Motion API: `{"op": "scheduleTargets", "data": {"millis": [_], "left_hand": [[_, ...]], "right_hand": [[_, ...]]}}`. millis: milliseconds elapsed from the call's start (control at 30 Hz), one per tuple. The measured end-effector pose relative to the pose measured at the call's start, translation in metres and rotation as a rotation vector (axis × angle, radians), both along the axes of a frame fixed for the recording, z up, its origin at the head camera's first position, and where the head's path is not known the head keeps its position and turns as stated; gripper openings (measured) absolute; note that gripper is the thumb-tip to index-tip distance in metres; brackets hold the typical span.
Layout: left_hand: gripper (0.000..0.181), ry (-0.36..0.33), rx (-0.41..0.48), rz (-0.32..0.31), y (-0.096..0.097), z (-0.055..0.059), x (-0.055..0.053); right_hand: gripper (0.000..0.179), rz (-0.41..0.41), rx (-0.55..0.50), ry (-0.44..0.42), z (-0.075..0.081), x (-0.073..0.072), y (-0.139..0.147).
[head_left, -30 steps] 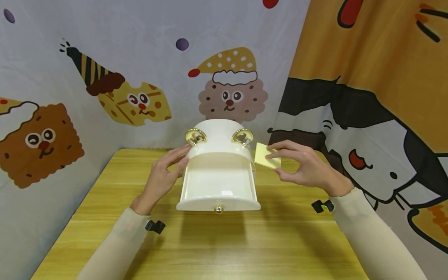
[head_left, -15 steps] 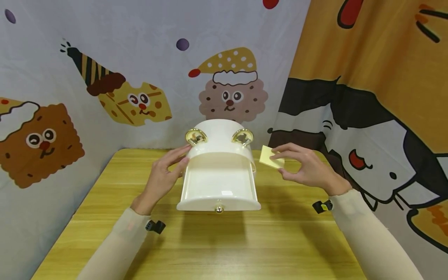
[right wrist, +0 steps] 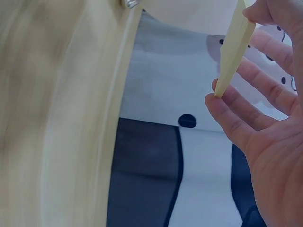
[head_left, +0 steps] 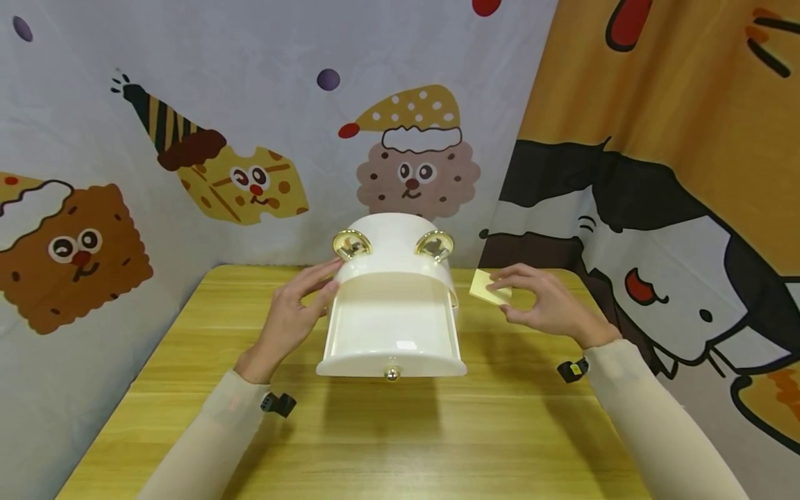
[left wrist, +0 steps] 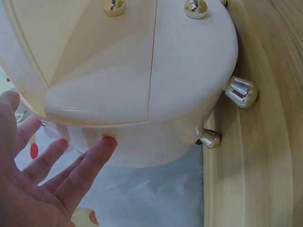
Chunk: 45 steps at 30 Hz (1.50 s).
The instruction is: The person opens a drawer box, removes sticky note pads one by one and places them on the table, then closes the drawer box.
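A white rounded alarm-clock-shaped box point(head_left: 400, 239) with two gold bell-like cups on top stands in the middle of the table. Its upper drawer point(head_left: 392, 363), with a gold knob, is pulled out toward me and nothing shows inside. My left hand point(head_left: 290, 312) rests its fingertips on the box's left side. The left wrist view has those fingers point(left wrist: 87, 172) extended at the white wall. To the right of the box, my right hand point(head_left: 545, 302) pinches a pale yellow sticky note pad point(head_left: 486, 289) in the air. In the right wrist view the pad point(right wrist: 236, 45) appears edge-on between thumb and fingertips.
The box stands on gold feet point(left wrist: 244, 93) on a wooden table point(head_left: 387, 444). A lower knob point(left wrist: 195, 8) is on its front. Cartoon-printed curtains point(head_left: 250, 42) hang close behind the table and on both sides.
My right hand has moved slightly right and down with the sticky note pad, away from the box. The left hand, box and drawer stay as they were.
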<state>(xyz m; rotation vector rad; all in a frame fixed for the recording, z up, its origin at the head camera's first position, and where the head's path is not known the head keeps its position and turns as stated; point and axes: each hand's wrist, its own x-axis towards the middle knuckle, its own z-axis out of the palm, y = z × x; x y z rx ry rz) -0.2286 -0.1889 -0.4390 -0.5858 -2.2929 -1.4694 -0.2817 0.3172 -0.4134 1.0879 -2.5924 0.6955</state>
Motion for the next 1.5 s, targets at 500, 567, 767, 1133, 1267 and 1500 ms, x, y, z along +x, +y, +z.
{"op": "scheduleTargets", "data": {"millis": [500, 567, 767, 1133, 1267, 1500], "left_hand": [[0.045, 0.015, -0.006, 0.005, 0.001, 0.000, 0.001], [0.045, 0.011, -0.005, 0.006, 0.001, 0.000, 0.001], [0.045, 0.015, -0.009, 0.010, 0.001, -0.001, 0.000], [0.045, 0.002, -0.009, 0.009, 0.001, 0.000, 0.001], [0.044, 0.006, -0.017, 0.018, 0.000, -0.002, 0.000], [0.044, 0.015, -0.021, 0.023, 0.000, -0.002, -0.001]], "right_hand": [[0.040, -0.060, 0.032, -0.123, -0.026, -0.014, 0.004], [0.041, -0.069, 0.040, -0.147, -0.029, -0.017, 0.004], [0.043, -0.093, 0.065, -0.225, -0.040, -0.023, 0.005], [0.043, -0.092, 0.091, -0.266, -0.055, -0.031, 0.006], [0.043, -0.093, 0.105, -0.287, -0.058, -0.034, 0.005], [0.042, -0.084, 0.132, -0.301, -0.064, -0.037, 0.005]]}}
